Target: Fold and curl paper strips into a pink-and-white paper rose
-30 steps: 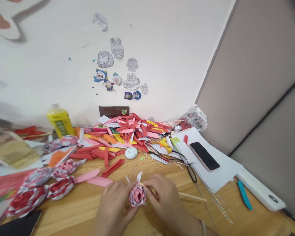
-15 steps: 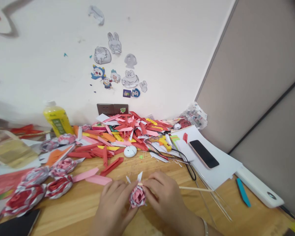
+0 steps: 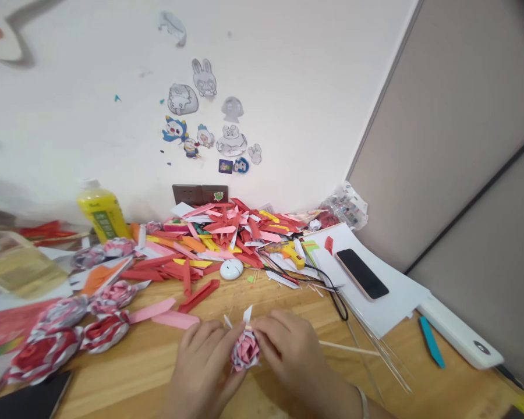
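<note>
A folded-paper flower, pink inside with white outer petals, sits between my two hands. My left hand is closed around its left side, thumb below and fingers above. White paper points rise from the flower's far edge. My right hand is closed at the flower's upper right, fingertips pinched against the rim. A thin wooden stick sticks out to the right from behind my right hand. A small pale tip shows at the rim between my fingertips; the stick's middle is hidden.
Folded paper strips are heaped along the wall. Finished paper flowers lie left, near a yellow bottle. A yellow glue gun with black cable, a phone, thin wires and a teal cutter-like piece lie right.
The stick's far end has swung slightly down, towards me. The flower has turned a little in my fingers; both hands stay nearly in place.
</note>
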The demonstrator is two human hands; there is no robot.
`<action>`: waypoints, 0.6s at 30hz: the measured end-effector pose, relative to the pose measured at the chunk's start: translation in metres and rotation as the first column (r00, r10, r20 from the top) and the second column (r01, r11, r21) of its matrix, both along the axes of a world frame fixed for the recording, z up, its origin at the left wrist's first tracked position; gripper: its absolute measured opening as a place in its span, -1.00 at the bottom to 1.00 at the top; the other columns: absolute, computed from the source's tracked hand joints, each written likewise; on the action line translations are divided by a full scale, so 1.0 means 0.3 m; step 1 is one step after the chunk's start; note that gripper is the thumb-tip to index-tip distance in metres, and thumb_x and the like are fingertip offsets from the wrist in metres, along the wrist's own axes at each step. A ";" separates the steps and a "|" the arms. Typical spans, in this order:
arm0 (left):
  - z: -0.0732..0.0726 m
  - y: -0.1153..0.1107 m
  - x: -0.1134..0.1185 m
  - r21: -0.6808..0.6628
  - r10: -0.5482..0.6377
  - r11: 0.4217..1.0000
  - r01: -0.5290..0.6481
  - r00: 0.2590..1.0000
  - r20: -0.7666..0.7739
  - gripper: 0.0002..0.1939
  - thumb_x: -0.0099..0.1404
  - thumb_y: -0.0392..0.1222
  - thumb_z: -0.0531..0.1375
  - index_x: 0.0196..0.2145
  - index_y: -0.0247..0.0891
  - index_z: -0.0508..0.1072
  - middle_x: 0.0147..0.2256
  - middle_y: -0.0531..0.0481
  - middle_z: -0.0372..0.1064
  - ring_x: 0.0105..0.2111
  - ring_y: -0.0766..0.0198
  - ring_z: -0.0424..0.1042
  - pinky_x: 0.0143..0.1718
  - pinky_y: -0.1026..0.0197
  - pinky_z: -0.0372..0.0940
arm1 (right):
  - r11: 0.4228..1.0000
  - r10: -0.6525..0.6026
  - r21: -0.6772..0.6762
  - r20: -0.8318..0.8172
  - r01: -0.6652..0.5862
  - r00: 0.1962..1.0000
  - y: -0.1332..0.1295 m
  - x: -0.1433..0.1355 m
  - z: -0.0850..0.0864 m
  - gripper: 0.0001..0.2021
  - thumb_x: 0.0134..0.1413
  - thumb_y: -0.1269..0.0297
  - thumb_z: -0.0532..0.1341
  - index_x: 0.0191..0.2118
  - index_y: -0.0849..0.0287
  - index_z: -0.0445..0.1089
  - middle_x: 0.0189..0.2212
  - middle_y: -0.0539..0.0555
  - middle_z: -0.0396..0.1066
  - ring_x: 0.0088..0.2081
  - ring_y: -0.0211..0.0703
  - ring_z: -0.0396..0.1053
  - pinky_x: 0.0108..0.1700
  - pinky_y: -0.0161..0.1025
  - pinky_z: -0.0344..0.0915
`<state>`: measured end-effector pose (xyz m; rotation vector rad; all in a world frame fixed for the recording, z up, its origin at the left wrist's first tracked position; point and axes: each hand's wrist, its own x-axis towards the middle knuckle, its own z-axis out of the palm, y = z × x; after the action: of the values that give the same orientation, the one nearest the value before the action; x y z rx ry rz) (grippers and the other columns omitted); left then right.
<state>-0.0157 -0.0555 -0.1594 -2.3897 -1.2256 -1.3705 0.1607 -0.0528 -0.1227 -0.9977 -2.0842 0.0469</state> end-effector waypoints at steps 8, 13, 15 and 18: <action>0.016 -0.001 -0.007 0.047 0.039 0.998 -0.034 0.993 -0.109 -0.75 0.26 -0.21 0.07 -0.11 -0.18 0.41 -0.37 -0.02 0.46 -0.29 0.15 0.36 -0.15 0.11 0.14 | 0.998 0.045 -0.040 0.013 -0.045 0.999 0.008 0.008 -0.003 -0.72 0.31 0.29 -0.02 -0.28 0.18 0.42 -0.45 0.06 0.42 -0.44 -0.20 0.34 -0.41 -0.30 0.16; 0.009 -0.001 0.005 0.059 0.058 0.997 -0.054 0.997 -0.051 -0.77 0.29 -0.21 0.04 -0.15 -0.19 0.44 -0.37 -0.04 0.47 -0.28 0.15 0.37 -0.13 0.09 0.15 | 0.988 0.034 -0.146 -0.078 -0.045 0.996 0.007 0.008 0.005 -0.78 0.26 0.28 0.07 -0.34 0.16 0.43 -0.50 0.01 0.40 -0.47 -0.25 0.34 -0.44 -0.33 0.14; 0.009 -0.002 0.007 0.069 0.054 0.996 -0.051 0.998 -0.043 -0.76 0.29 -0.21 0.03 -0.15 -0.19 0.44 -0.37 -0.04 0.47 -0.29 0.16 0.37 -0.13 0.09 0.14 | 0.985 0.031 -0.168 -0.113 -0.050 0.993 0.007 0.007 0.005 -0.79 0.25 0.28 0.09 -0.35 0.16 0.43 -0.51 -0.01 0.40 -0.47 -0.26 0.34 -0.44 -0.34 0.14; 0.013 -0.002 0.000 0.067 0.031 0.997 -0.027 0.997 -0.065 -0.75 0.29 -0.22 0.05 -0.12 -0.19 0.42 -0.37 -0.04 0.47 -0.28 0.16 0.36 -0.13 0.10 0.14 | 0.976 0.035 -0.209 -0.137 -0.064 0.990 0.009 0.005 0.003 -0.80 0.24 0.29 0.11 -0.35 0.15 0.43 -0.50 -0.02 0.41 -0.46 -0.27 0.35 -0.42 -0.35 0.15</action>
<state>-0.0156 -0.0563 -0.1554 -2.3432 -1.1747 -1.2921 0.1622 -0.0502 -0.1218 -1.0389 -2.0112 0.3594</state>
